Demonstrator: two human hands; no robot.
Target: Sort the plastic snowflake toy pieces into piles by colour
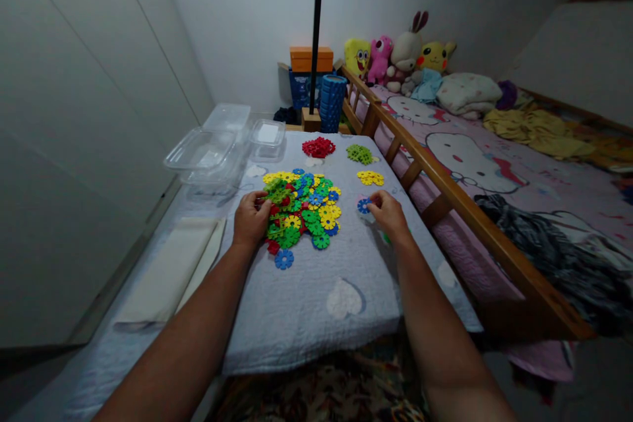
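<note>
right hand (pixel 389 212) pinched a blue disc (pixel 364 206); left hand (pixel 251 219) curled on the mixed pile (pixel 307 210), grip unclear; lifting singly seemed wisest.

Mixed heap of flower discs (pixel 301 208): one. Sorted piles: three, namely red pile (pixel 318 146), green pile (pixel 359 153), yellow pile (pixel 370 177). Clear containers (pixel 208 155): apparently three, overlapping. Plush toys (pixel 395 56): four.

Mixed pile (pixel 302 208): discs in red, yellow, green and blue.
Behind the pile, three single-colour lots are recorded: red cluster (pixel 318 147), green cluster (pixel 359 153), yellow cluster (pixel 370 177).
Right of the pile: blue disc (pixel 364 206).
Beneath the pile: quilt (pixel 316 323), noted as pale grey-blue, patterned with white hearts.
</note>
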